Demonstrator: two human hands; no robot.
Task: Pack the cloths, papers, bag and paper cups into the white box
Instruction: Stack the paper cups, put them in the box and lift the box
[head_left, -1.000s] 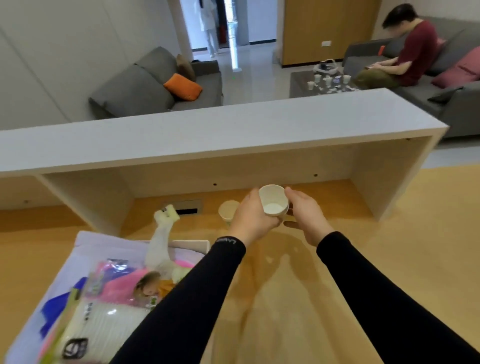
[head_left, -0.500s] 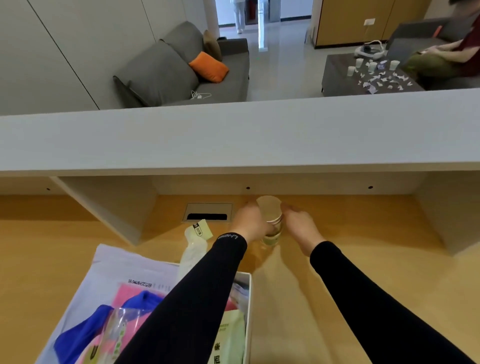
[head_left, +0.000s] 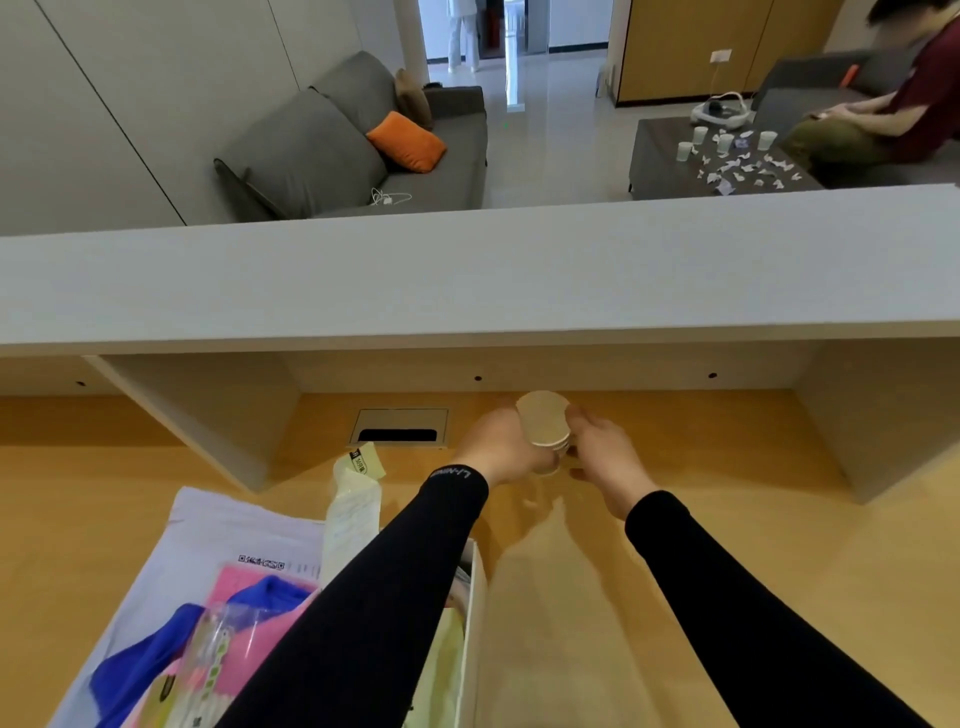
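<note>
A short stack of nested paper cups (head_left: 544, 427) sits between my two hands on the wooden desk, its opening tilted toward me. My left hand (head_left: 501, 446) wraps the stack from the left. My right hand (head_left: 597, 449) touches the cups from the right with its fingertips. At lower left the white box (head_left: 474, 613) holds a blue cloth (head_left: 140, 670), a pink cloth (head_left: 244, 587), a clear plastic bag (head_left: 218, 649) and a pale green packet (head_left: 441, 670). A rolled pale paper pack (head_left: 350, 514) sticks up from the box.
A long white shelf (head_left: 467, 275) overhangs the back of the desk, with uprights at left (head_left: 208, 421) and right (head_left: 878, 415). A metal cable port (head_left: 399, 427) lies in the desk left of my hands. Beyond are sofas, a low table and a seated person.
The single cup held up a second ago now sits nested on the other cup, forming a stack. Both hands have closed in on it. My view has tilted upward.
</note>
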